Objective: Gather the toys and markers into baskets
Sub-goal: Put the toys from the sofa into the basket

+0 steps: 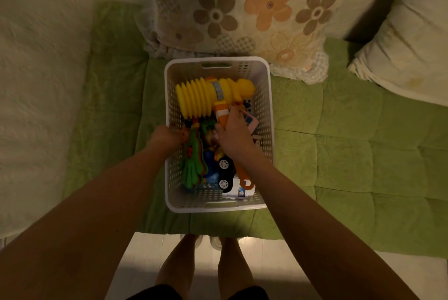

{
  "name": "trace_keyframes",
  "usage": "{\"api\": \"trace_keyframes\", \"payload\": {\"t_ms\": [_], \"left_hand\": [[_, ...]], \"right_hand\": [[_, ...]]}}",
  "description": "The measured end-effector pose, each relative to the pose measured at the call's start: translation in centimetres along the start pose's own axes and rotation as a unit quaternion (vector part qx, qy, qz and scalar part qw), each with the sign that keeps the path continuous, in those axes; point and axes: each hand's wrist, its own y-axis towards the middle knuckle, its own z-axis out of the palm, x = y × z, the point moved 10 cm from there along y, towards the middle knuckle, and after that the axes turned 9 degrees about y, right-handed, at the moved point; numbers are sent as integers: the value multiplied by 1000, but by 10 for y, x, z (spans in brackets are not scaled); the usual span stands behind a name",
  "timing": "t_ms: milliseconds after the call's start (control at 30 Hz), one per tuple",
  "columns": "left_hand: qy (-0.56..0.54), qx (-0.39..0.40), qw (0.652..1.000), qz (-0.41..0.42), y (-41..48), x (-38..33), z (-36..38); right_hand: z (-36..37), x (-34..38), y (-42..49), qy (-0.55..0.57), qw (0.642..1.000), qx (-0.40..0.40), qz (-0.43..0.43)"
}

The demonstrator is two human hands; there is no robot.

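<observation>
White plastic basket (268, 115) sits on the bed's green quilt (351, 135). Left hand (167, 135) clamps its left rim; right hand (234, 130) clamps the yellow toy hammer's (206, 92) handle inside. Overhanging, the hammer could tip out.

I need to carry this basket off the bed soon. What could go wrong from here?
1. The yellow toy hammer lies on top of the pile in the white basket, held by the right hand; it may slide or tip out when lifted.
2. The left hand grips only one side rim, so the full basket might tilt.
3. The soft green quilt gives an unsteady base.
</observation>
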Motion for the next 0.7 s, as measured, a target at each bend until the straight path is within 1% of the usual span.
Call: {"api": "trace_keyframes", "payload": {"t_ms": [67, 100, 167, 233, 267, 333, 367, 400, 467, 567, 633, 700], "left_hand": [[9, -3, 1000, 1, 0, -1, -1], [14, -4, 1000, -1, 1, -1, -1], [14, -2, 1000, -6, 3, 1, -1], [10, -2, 1000, -5, 5, 2, 0], [11, 0, 1000, -6, 5, 2, 0], [7, 0, 1000, -4, 6, 2, 1], [5, -2, 1000, -3, 7, 3, 1], [3, -2, 1000, -2, 7, 3, 1], [2, -1, 1000, -3, 8, 4, 2], [8, -4, 1000, -2, 11, 5, 3], [8, -8, 1000, -2, 12, 5, 3], [1, -14, 1000, -8, 13, 7, 1]], "right_hand": [[2, -4, 4, -20, 1000, 8, -5], [-1, -2, 5, -27, 999, 1, -21], [-15, 9, 3, -34, 995, -38, -82], [-38, 19, -2, -65, 979, -126, -147], [-53, 20, -5, -92, 966, -180, -160], [-81, 9, -10, -132, 946, -265, -134], [-90, 0, -9, -132, 945, -278, -111], [-93, -12, -7, -120, 951, -271, -93], [-89, -34, -1, -70, 969, -223, -79], [-79, -55, -3, 46, 985, -152, -70], [-77, -66, -10, 129, 981, -139, -50], [-79, -83, -18, 200, 967, -157, -17]]}}
